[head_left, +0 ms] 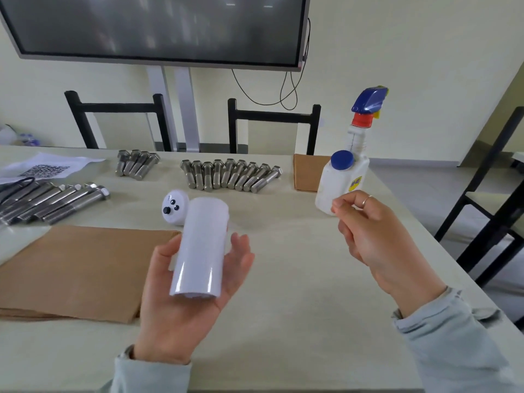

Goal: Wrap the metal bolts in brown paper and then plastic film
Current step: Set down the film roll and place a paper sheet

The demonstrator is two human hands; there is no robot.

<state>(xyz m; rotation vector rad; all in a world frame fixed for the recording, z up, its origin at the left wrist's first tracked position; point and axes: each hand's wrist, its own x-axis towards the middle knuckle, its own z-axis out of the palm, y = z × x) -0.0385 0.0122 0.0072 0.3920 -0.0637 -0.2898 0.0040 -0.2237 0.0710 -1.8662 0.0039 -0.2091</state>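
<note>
My left hand [181,316] holds a white roll of plastic film [201,248] palm up above the table, with the thumb on its left and the fingers on its right. My right hand [374,236] is raised to the right of the roll. Its thumb and forefinger pinch together, seemingly on the thin clear end of the film, which barely shows. A sheet of brown paper [76,268] lies flat at the left. Metal bolts lie in three groups: a long row [232,175] at the back, a small group [137,164] to its left, and larger ones [54,204] at the far left.
A white spray bottle [340,180] with a blue trigger stands just behind my right hand. More brown paper [307,173] lies beside it. A white round device [175,207] sits behind the roll. A printed sheet [45,168] is back left. The table edge [442,251] runs along the right, with black chairs beyond.
</note>
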